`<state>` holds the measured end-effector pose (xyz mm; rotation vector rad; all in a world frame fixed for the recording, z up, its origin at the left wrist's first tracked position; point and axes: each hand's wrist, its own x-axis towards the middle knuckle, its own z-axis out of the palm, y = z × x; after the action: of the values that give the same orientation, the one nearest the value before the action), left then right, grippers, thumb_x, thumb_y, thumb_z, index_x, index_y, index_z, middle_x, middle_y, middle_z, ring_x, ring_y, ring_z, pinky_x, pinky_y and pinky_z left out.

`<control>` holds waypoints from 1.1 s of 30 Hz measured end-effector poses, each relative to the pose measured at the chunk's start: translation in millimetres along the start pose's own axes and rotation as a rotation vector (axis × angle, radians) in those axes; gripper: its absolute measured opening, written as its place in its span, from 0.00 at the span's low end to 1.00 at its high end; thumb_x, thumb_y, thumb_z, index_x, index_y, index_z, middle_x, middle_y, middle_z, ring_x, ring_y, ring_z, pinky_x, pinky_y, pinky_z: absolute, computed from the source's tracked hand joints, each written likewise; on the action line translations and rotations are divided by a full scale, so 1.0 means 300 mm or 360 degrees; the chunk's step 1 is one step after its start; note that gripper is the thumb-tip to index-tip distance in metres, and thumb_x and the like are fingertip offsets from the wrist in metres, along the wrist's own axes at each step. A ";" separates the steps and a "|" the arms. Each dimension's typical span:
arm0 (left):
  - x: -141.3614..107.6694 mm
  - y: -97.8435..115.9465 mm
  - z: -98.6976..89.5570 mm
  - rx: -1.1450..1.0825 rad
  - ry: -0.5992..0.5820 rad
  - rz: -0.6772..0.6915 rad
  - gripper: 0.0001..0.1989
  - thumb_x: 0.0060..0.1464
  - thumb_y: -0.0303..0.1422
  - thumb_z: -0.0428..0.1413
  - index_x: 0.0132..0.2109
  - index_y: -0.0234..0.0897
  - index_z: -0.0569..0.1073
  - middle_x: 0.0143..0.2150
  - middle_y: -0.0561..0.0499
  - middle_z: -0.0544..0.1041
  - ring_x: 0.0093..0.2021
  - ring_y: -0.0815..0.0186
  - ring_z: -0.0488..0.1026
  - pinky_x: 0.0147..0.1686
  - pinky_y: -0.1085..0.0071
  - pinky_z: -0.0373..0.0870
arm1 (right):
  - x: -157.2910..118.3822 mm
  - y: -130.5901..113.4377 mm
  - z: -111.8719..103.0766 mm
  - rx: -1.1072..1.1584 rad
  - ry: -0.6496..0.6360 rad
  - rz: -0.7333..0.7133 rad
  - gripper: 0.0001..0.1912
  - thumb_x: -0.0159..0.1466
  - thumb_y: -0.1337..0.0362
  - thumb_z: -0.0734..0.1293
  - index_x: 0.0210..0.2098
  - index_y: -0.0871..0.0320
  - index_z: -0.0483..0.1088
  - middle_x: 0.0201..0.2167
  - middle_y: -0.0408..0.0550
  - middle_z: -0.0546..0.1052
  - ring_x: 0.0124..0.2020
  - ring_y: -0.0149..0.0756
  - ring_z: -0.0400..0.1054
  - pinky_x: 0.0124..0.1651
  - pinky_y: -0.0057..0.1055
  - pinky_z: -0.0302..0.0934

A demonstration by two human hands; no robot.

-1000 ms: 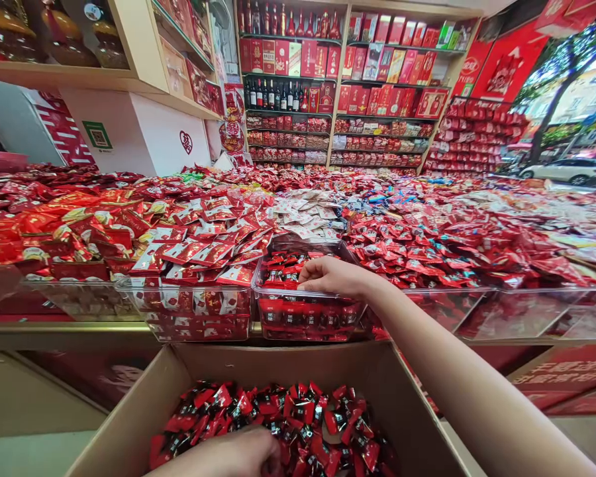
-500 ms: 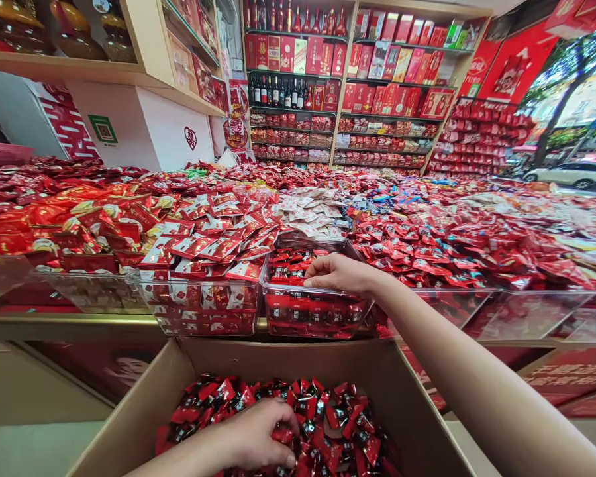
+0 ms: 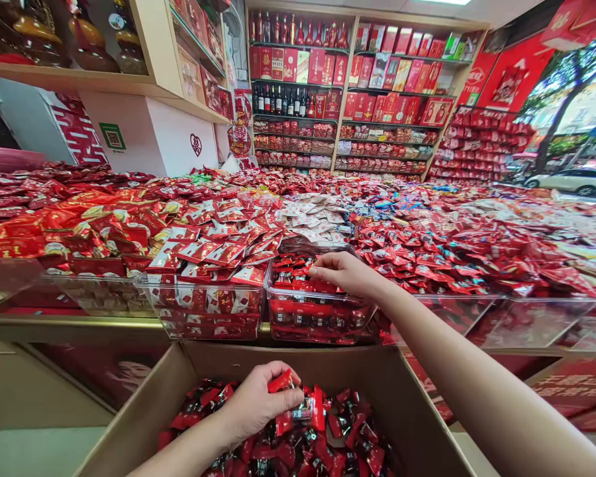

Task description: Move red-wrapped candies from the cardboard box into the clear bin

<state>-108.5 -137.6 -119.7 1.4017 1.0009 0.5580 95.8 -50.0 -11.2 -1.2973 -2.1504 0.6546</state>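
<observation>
My left hand (image 3: 265, 401) is closed around a few red-and-black wrapped candies (image 3: 300, 412), just above the loose candies (image 3: 273, 457) heaped in an open cardboard box (image 3: 417, 404). My right hand (image 3: 345, 273) rests over a clear plastic bin (image 3: 318, 296) of the same kind of candy, set on the counter behind the box. Its thumb and fingertips are pinched together low among the wrapped candies (image 3: 293, 268). Whether a candy is between them I cannot tell.
Beside the bin on the left stands another clear bin (image 3: 198, 291) of red-and-white packets. Red wrapped sweets (image 3: 417, 255) pile up to the right, white packets (image 3: 318, 218) behind. Shelves (image 3: 345, 93) of bottles and gift boxes line the back. A cabinet (image 3: 159, 73) juts in at upper left.
My left hand has risen out of the candy heap with a few candies in its grip. The right hand stays at the bin, fingers still pinched. The view has shifted slightly.
</observation>
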 end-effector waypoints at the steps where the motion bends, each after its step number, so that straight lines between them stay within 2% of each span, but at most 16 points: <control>1: -0.004 0.013 0.004 -0.0138 0.0028 0.0012 0.15 0.38 0.39 0.56 0.30 0.33 0.65 0.24 0.58 0.64 0.25 0.75 0.60 0.26 0.79 0.56 | 0.000 0.001 0.001 0.0001 -0.0024 -0.0007 0.20 0.53 0.50 0.55 0.27 0.61 0.66 0.20 0.43 0.65 0.21 0.26 0.54 0.23 0.24 0.50; 4: -0.017 0.043 0.013 -0.0524 0.0064 -0.0034 0.13 0.40 0.39 0.55 0.28 0.34 0.62 0.20 0.60 0.61 0.21 0.78 0.57 0.22 0.80 0.55 | 0.000 0.001 0.001 0.0008 -0.0121 -0.0045 0.20 0.54 0.50 0.55 0.26 0.61 0.66 0.19 0.42 0.64 0.20 0.26 0.53 0.23 0.24 0.50; 7: -0.026 0.055 0.015 -0.0776 0.0105 -0.0055 0.13 0.43 0.39 0.53 0.26 0.35 0.59 0.19 0.61 0.59 0.18 0.79 0.57 0.20 0.81 0.55 | -0.004 -0.003 0.000 -0.0012 -0.0110 -0.0034 0.20 0.54 0.50 0.55 0.26 0.61 0.66 0.20 0.42 0.64 0.20 0.26 0.53 0.23 0.24 0.49; 13: -0.024 0.053 0.002 -0.0733 0.0277 0.0112 0.11 0.46 0.38 0.51 0.28 0.37 0.57 0.17 0.60 0.64 0.19 0.75 0.66 0.15 0.83 0.51 | -0.011 -0.014 0.001 -0.0015 -0.0155 0.0057 0.19 0.53 0.51 0.56 0.27 0.61 0.66 0.20 0.43 0.66 0.20 0.26 0.55 0.22 0.24 0.50; 17: -0.022 0.059 -0.004 -0.0780 0.0354 0.0153 0.11 0.45 0.38 0.52 0.30 0.37 0.57 0.23 0.58 0.68 0.25 0.70 0.70 0.20 0.80 0.60 | -0.012 -0.016 0.004 -0.0086 -0.0083 0.0075 0.18 0.52 0.52 0.57 0.26 0.61 0.66 0.20 0.43 0.66 0.21 0.26 0.55 0.23 0.24 0.50; 20: -0.024 0.066 -0.006 -0.0906 0.0337 0.0080 0.11 0.45 0.37 0.52 0.33 0.39 0.59 0.27 0.57 0.70 0.27 0.70 0.71 0.23 0.79 0.63 | -0.011 -0.013 0.006 -0.0105 -0.0065 0.0082 0.17 0.52 0.53 0.58 0.27 0.61 0.66 0.20 0.44 0.67 0.21 0.27 0.57 0.23 0.24 0.51; 24: -0.025 0.070 -0.011 -0.0975 0.0335 -0.0091 0.12 0.45 0.39 0.52 0.36 0.40 0.60 0.25 0.57 0.70 0.20 0.74 0.68 0.13 0.85 0.54 | -0.014 -0.012 0.006 -0.0100 -0.0030 0.0074 0.15 0.53 0.54 0.58 0.29 0.60 0.66 0.22 0.44 0.68 0.21 0.27 0.58 0.23 0.24 0.52; 26: -0.024 0.070 -0.014 -0.1012 0.0345 -0.0123 0.13 0.44 0.39 0.52 0.36 0.40 0.61 0.26 0.55 0.71 0.18 0.76 0.67 0.12 0.85 0.51 | -0.016 -0.012 0.007 -0.0119 0.0032 0.0069 0.14 0.53 0.56 0.58 0.29 0.60 0.66 0.22 0.44 0.69 0.22 0.27 0.59 0.24 0.24 0.52; 30: -0.020 0.068 -0.018 -0.1113 0.0384 -0.0188 0.13 0.43 0.39 0.53 0.36 0.40 0.61 0.26 0.54 0.71 0.16 0.77 0.66 0.13 0.84 0.55 | -0.010 -0.003 0.010 -0.0175 0.0120 0.0077 0.12 0.53 0.57 0.58 0.29 0.59 0.66 0.23 0.44 0.70 0.23 0.27 0.60 0.25 0.24 0.54; 33: -0.019 0.068 -0.019 -0.1109 0.0403 -0.0143 0.13 0.43 0.38 0.54 0.36 0.40 0.61 0.28 0.54 0.72 0.19 0.75 0.68 0.15 0.83 0.58 | 0.000 0.002 0.003 -0.0197 0.0171 0.0089 0.11 0.53 0.58 0.59 0.30 0.59 0.66 0.23 0.44 0.71 0.23 0.28 0.61 0.25 0.25 0.55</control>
<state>-111.3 -136.4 -98.0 0.6755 0.9338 0.9258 95.6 -49.8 -12.4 -1.4285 -2.1018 0.4687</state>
